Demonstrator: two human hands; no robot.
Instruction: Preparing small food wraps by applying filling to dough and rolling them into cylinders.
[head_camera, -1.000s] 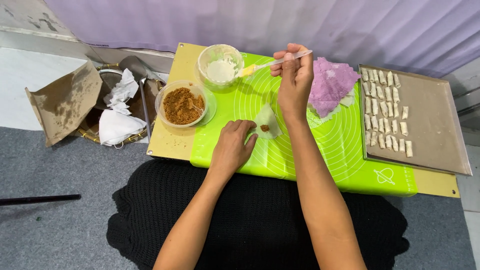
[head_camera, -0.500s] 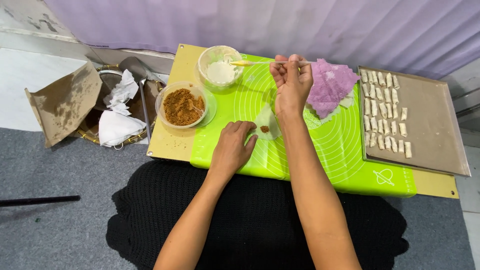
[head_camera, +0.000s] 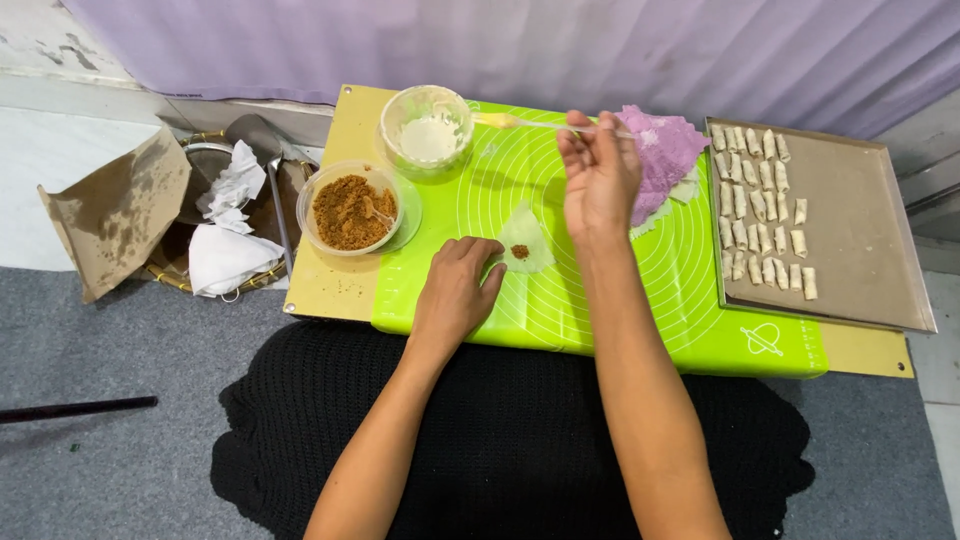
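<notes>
At the far left a torn cardboard piece (head_camera: 115, 215) leaned beside a basket (head_camera: 215, 275) holding crumpled white paper (head_camera: 225, 255). On the yellow worktop (head_camera: 345, 290) a clear bowl (head_camera: 352, 208) of brown crumbly filling stood just left of the green mat (head_camera: 640, 300), and a second bowl (head_camera: 427, 130) with white paste stood behind it at the mat's far corner. The left hand (head_camera: 455, 290) lay flat on the mat, fingers released, its fingertips touching the edge of a small pale wrapper (head_camera: 525, 238). That wrapper lay on the mat between the two hands, with a dab of brown filling on it. The right hand (head_camera: 600, 180) was raised above the mat, pinching a thin stick (head_camera: 520, 122) that pointed toward the paste bowl. Behind it lay a heap of purple wrappers (head_camera: 665, 155). At the right a metal tray (head_camera: 870, 250) carried rows of small rolled pieces (head_camera: 760, 205).
</notes>
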